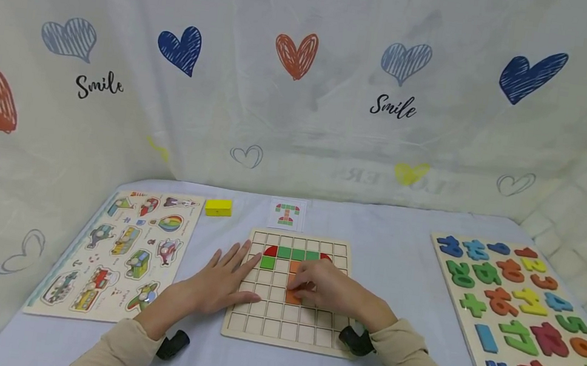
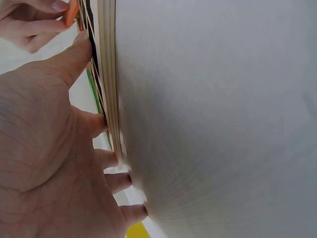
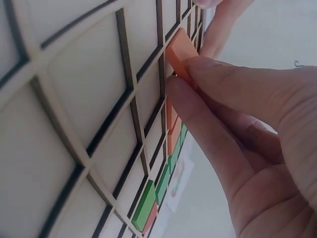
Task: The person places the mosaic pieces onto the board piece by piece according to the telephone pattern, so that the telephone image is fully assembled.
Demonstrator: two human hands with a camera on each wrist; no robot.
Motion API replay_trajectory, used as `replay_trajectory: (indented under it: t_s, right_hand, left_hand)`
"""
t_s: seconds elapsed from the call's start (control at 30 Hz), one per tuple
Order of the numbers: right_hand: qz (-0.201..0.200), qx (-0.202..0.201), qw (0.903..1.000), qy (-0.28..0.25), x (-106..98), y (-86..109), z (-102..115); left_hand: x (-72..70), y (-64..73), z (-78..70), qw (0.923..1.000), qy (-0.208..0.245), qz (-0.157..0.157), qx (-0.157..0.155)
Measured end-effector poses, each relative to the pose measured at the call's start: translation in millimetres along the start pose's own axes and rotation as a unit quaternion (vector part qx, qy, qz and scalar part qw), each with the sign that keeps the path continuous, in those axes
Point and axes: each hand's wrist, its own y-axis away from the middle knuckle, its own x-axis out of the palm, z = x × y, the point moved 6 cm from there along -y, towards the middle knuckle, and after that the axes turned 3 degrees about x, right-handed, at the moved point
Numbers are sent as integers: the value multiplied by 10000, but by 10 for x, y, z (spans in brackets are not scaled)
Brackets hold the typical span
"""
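A wooden grid board [image 1: 254, 325] lies in front of me. My left hand [image 1: 217, 283] rests on its left side with fingers spread, thumb on the near-left squares. Between thumb and fingers, my right hand [image 1: 329, 286] pinches an orange square tile [image 3: 182, 48], tilted at a square in the middle of the grid. More orange tiles [image 3: 172, 121] sit just beyond it, partly hidden by the fingers. Along an upper row run green tiles [image 1: 291, 253] with a red rounded tile [image 1: 271, 250] at the left end; below that is a single green tile [image 1: 268, 262].
A small pattern card [image 1: 286, 215] lies behind the board, a yellow block [image 1: 219, 207] to its left. A picture puzzle [image 1: 121, 265] is at the left, a puzzle of colourful raised characters [image 1: 516, 326] at the right. A printed curtain [image 1: 328, 126] hangs behind the table.
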Motion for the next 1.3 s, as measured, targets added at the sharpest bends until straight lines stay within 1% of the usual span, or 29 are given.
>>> replay_trajectory:
  t_s: [0.07, 0.13, 0.23, 0.37, 0.5, 0.57, 0.67, 0.87, 1.0, 1.1, 1.17, 1.23, 1.3]
  right_hand:
    - [4, 10, 9999, 102, -2, -1, 18]
    - [21, 12, 9998, 210, -2, -7, 36]
    - [40, 12, 9994, 339, -5, -15, 60]
    - [41, -19, 9988, 483, -10, -26, 90]
    - [17, -112, 9982, 587, -18, -28, 126]
    - [3, -161, 9978, 647, -22, -29, 143]
    - [-16, -204, 9972, 725, -25, -30, 161]
    - [-22, -46, 9971, 764, -15, -26, 156]
    - [11, 34, 9979, 640, -9, -2, 145]
    - [141, 85, 9990, 418, -13, 36, 127]
    - [261, 178, 9994, 149, -26, 79, 102]
    - [375, 355, 9985, -187, -49, 129, 62]
    - [394, 488, 9970, -462, -95, 186, 16]
  left_hand:
    - [-12, 2, -13, 10000, 36, -50, 51]
    - [-2, -5, -4, 10000, -27, -34, 64]
    - [-2, -4, -6, 9998, -43, -104, 144]
    - [-5, -9, -6, 9997, 10, -148, 189]
    - [33, -37, 40, 9999, -100, -57, 77]
    - [56, -51, 67, 9999, -138, -61, 55]
    - [68, -57, 85, 9999, -65, -130, 64]
    - [71, -58, 89, 9999, -65, -147, 54]
    - [53, -46, 66, 9999, -111, -90, 58]
    - [22, -24, 34, 9999, 0, -103, 102]
    - [17, -13, 24, 9999, 12, -67, 85]
    - [13, -4, 16, 10000, 3, -41, 44]
    - [15, -2, 12, 10000, -54, 9, 0]
